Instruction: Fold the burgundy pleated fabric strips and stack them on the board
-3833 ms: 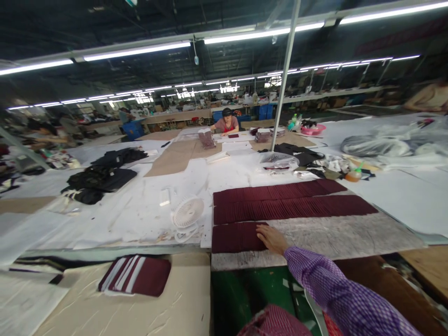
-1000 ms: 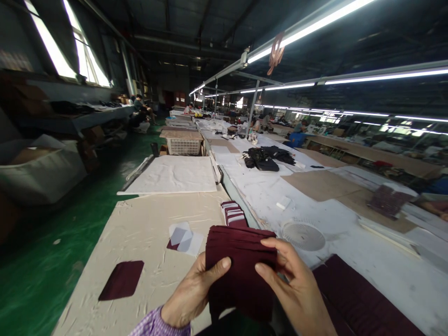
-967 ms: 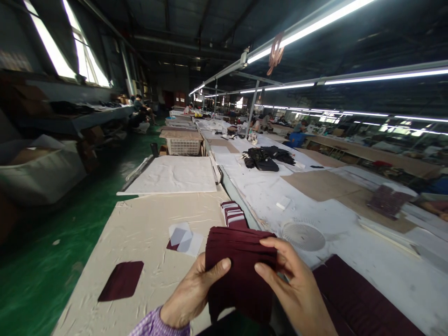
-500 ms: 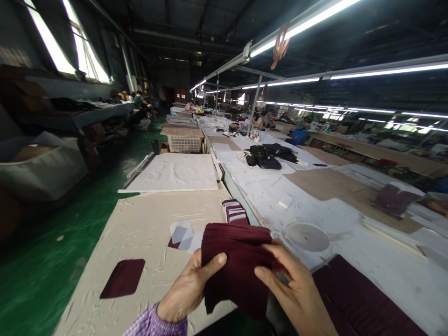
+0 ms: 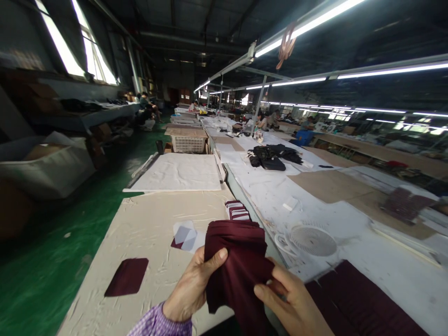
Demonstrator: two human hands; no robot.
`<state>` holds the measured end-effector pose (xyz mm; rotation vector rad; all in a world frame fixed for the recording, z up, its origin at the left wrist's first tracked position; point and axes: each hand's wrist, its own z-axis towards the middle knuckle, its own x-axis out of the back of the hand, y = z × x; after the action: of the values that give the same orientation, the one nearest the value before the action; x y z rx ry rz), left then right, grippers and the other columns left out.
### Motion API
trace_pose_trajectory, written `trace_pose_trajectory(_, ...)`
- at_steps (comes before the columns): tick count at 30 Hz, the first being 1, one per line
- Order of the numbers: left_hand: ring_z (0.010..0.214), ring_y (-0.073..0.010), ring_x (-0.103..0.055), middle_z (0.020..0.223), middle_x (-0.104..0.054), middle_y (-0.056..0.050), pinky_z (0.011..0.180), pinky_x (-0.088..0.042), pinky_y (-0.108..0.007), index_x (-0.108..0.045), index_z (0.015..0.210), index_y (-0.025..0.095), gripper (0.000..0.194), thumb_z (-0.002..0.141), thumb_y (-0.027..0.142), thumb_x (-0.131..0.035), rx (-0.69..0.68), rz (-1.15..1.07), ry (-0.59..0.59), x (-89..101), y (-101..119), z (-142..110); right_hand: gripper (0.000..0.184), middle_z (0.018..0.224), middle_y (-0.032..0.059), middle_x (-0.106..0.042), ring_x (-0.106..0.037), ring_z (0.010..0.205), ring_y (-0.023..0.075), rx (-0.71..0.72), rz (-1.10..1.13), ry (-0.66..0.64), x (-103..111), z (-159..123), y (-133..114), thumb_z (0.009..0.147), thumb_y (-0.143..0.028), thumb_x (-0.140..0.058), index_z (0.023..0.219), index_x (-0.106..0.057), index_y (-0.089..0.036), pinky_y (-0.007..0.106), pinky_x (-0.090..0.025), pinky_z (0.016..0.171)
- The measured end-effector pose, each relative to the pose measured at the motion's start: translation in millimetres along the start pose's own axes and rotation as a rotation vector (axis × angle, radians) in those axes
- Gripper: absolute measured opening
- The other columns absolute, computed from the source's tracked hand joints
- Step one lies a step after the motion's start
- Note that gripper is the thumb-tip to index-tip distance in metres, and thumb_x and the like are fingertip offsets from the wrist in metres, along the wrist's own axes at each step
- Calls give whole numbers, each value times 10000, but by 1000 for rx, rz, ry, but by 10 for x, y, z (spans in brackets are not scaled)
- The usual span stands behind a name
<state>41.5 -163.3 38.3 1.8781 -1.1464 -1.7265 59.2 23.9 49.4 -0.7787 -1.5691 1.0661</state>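
Note:
A stack of maroon fabric pieces [image 5: 234, 261] is held up in front of me over the near table edge. My left hand [image 5: 196, 280] grips its left side, thumb on top and fingers hidden behind. At the lower right, my right hand [image 5: 285, 291] pinches the side of the fabric between thumb and fingers, pulling it into a fold. One maroon piece with rounded corners [image 5: 127, 277] lies flat on the beige table at left. White and grey pieces [image 5: 187, 236] lie just beyond my left hand. Behind the stack sits a row of maroon and white layered pieces [image 5: 237, 210].
The beige-covered table [image 5: 147, 224] adjoins a long white table [image 5: 252, 182]. On the white one lie a round white fan grille [image 5: 313, 239], dark garments [image 5: 269, 156], brown paper [image 5: 325, 183] and a large maroon cloth [image 5: 360, 298]. A plastic crate [image 5: 189, 142] stands farther back.
My right hand has moved down a little, drawing the fabric's right side downward into a fold. My left hand keeps its grip. The whole view has shifted slightly.

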Motion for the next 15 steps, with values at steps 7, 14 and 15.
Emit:
trace_pose_trajectory(7, 721, -153, -661, 778, -730, -43, 677, -506, -237, -693, 811, 158, 117, 793, 262, -642, -17, 64, -22, 5, -32, 53, 231, 1004, 48, -652, -618, 911, 211, 50, 114, -91, 12, 95, 12, 848, -342, -576, 1026, -654, -217, 279, -515, 756)
trace_pose_trajectory(14, 844, -196, -675, 912, -737, -73, 749, -520, -280, -686, 971, 157, 208, 788, 250, -650, -32, 24, 46, 7, -11, 70, 262, 1097, 52, -646, -609, 903, 208, 127, 84, -129, 8, 56, -59, 873, -354, -527, 1044, -677, -225, 262, -507, 742)
trace_pose_trajectory(15, 861, -197, -674, 935, -736, -75, 768, -519, -285, -684, 992, 161, 221, 790, 244, -648, -33, 19, 38, -3, -16, 67, 298, 1085, 60, -649, -614, 893, 209, 126, 72, -72, 9, 60, -55, 874, -377, -519, 1092, -652, -224, 259, -511, 731)
